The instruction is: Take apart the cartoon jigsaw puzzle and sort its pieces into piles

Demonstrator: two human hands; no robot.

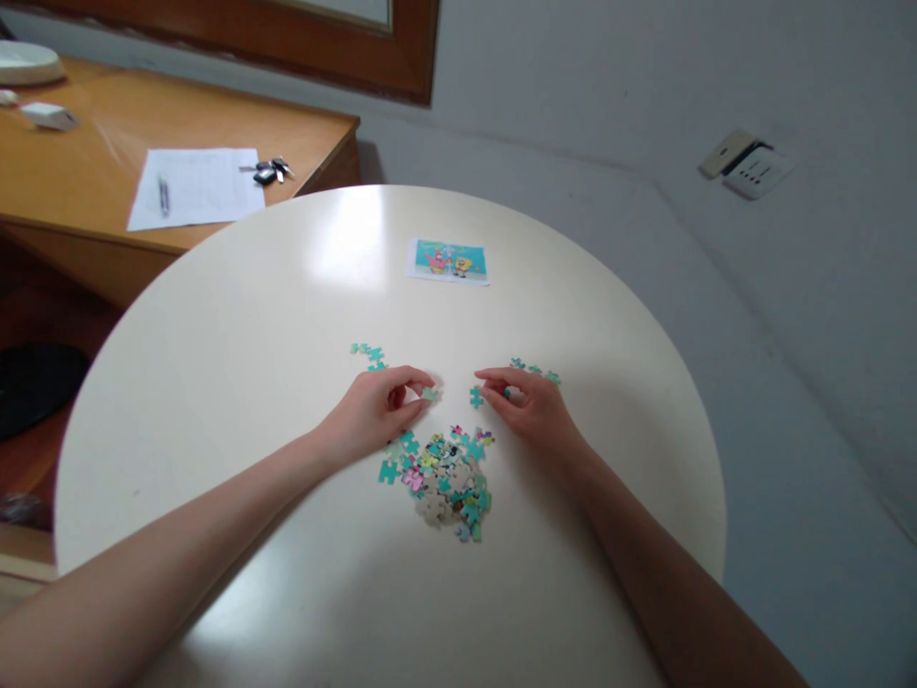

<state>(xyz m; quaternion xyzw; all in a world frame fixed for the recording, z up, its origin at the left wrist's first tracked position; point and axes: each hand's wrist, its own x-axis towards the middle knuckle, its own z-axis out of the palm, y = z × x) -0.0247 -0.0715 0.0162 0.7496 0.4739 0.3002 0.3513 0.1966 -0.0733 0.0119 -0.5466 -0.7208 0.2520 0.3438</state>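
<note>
My left hand [383, 406] is closed in a pinch on a pale green puzzle piece [430, 394], just above the white table. Opposite it, my right hand [530, 406] pinches a teal puzzle piece [477, 397] between thumb and fingers. Below and between both hands lies a heap of loose puzzle pieces [451, 478] in teal, pink, yellow and bare backing. A few teal pieces [375, 354] lie in a row beyond my left hand. More small pieces [535, 369] lie behind my right hand, partly hidden by its fingers.
A small cartoon picture sheet [451, 263] lies toward the far side of the round white table [215, 382]. To the left, a wooden desk [215, 105] bears a paper sheet [207, 177] and keys [268, 172]. A wall with a socket [756, 172] stands on the right.
</note>
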